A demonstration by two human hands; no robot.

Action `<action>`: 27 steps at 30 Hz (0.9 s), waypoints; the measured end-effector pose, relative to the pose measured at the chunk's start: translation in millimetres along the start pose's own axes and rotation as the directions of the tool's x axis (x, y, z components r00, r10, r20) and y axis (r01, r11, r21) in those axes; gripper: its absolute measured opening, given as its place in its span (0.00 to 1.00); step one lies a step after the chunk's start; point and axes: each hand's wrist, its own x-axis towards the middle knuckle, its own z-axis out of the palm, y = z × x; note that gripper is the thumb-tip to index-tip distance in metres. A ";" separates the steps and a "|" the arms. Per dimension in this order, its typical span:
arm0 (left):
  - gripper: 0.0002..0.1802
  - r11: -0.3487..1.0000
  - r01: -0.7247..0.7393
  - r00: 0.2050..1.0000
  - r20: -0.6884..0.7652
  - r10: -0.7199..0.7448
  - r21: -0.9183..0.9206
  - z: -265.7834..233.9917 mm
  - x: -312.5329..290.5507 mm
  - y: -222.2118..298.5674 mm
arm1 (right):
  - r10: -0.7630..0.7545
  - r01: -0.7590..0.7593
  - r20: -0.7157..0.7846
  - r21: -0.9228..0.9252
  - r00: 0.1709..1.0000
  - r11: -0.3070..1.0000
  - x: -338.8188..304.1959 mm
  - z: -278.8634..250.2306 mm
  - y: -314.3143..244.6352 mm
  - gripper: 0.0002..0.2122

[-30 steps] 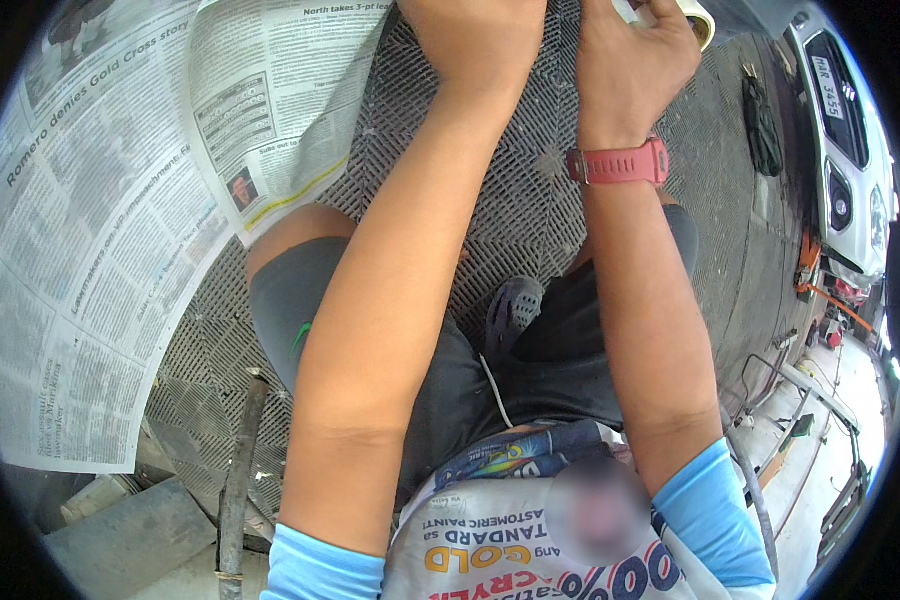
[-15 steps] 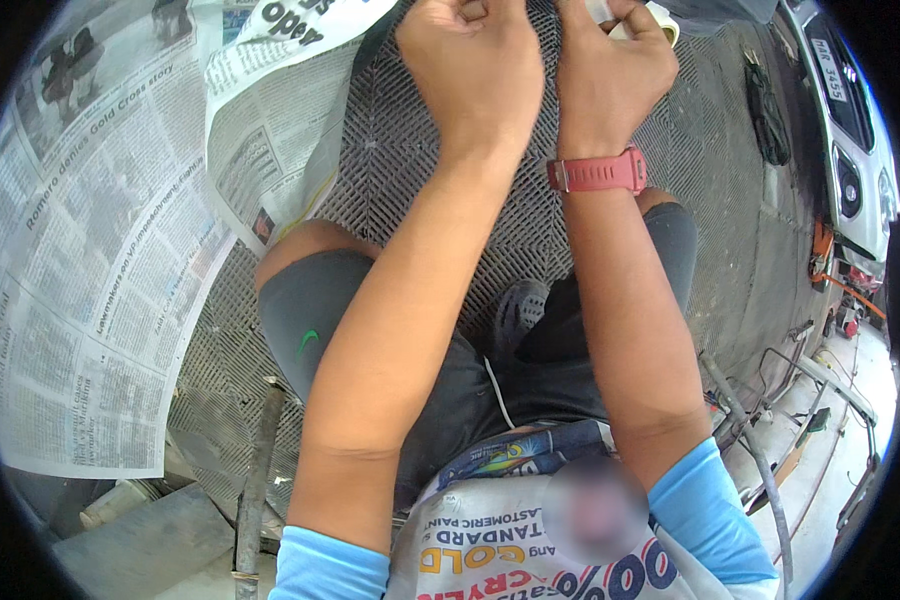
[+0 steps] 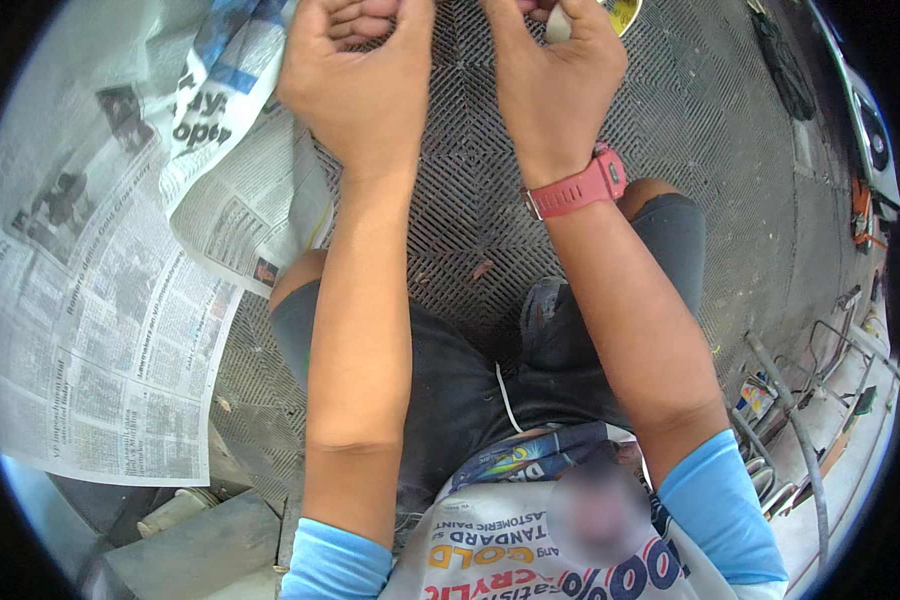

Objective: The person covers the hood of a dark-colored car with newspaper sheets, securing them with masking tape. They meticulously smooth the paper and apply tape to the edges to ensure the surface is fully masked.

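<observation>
At the top edge, my left hand (image 3: 360, 95) is closed with its fingers curled in; its fingertips run out of view, so what it pinches cannot be made out. My right hand (image 3: 562, 95), with a red watch (image 3: 582, 190) on its wrist, is closed too. It grips what looks like a roll of tape (image 3: 625, 12), pale outside and yellowish inside, partly cut off by the edge. Beside my left hand hangs a crumpled newspaper sheet (image 3: 245, 215). The two hands are apart, a short way from each other.
More newspaper (image 3: 120, 330) spreads down the left side. Under me lies a dark ribbed mat (image 3: 460, 200). A grey board (image 3: 195, 545) is at the lower left. Metal bars (image 3: 795, 430) stand at the lower right; a dark cord bundle (image 3: 782, 65) and a vehicle (image 3: 875, 140) are farther right.
Both hands have shifted left and moved somewhat farther apart. My view has turned, so the vehicle has slid toward the right rim. The right hand still grips the roll.
</observation>
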 end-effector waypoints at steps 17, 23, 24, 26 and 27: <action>0.19 0.736 -0.538 0.840 0.188 0.509 0.412 -15.4 1.4 2.9 | -0.105 0.107 0.024 -0.063 0.994 0.992 13.8 -14.4 13.3 0.04; 0.23 0.145 -0.783 0.533 0.532 0.658 0.605 -31.4 35.5 24.1 | -0.018 0.015 -0.123 -0.031 0.992 0.999 0.1 -2.0 21.8 0.06; 0.24 0.046 -0.787 0.472 0.552 0.688 0.616 -29.7 36.9 30.1 | -0.005 0.002 -0.136 -0.024 0.991 1.000 -1.1 -1.7 20.4 0.06; 0.33 -0.043 -0.773 0.437 0.582 0.686 0.632 -36.3 42.2 30.7 | 0.032 -0.033 -0.168 -0.003 0.985 0.999 -0.7 2.4 18.9 0.06; 0.35 -0.038 -0.785 0.419 0.576 0.702 0.618 -34.9 43.5 32.3 | 0.045 -0.044 -0.159 0.010 0.986 0.999 0.0 3.2 18.1 0.06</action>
